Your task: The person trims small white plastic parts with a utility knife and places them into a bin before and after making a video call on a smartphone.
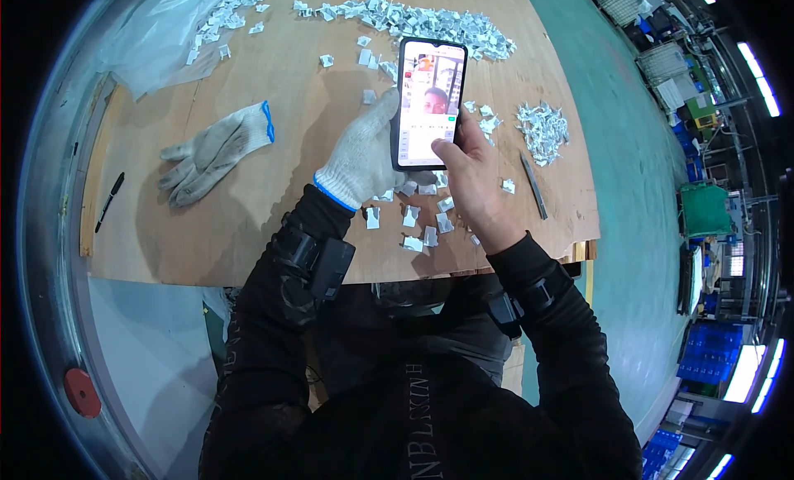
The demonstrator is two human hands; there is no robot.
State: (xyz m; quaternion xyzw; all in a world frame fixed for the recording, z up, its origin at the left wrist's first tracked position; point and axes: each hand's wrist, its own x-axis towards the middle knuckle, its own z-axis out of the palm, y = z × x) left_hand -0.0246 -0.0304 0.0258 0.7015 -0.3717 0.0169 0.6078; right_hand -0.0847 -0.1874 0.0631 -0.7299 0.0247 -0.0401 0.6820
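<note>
Above the table I hold a black-framed smartphone upright with its screen lit. My left hand, in a whitish knit glove with a blue cuff, is closed round the phone's left side and back. My right hand is bare; its thumb lies on the lower part of the screen and its fingers wrap the right edge. Small bent metal pieces lie scattered on the wood beneath my hands. A second knit glove rests flat to the left, apart from my left hand.
A large heap of metal pieces spreads along the far side of the wooden table. Right of the phone are a smaller silvery pile and a thin metal strip. Clear plastic sheeting and a black pen lie left.
</note>
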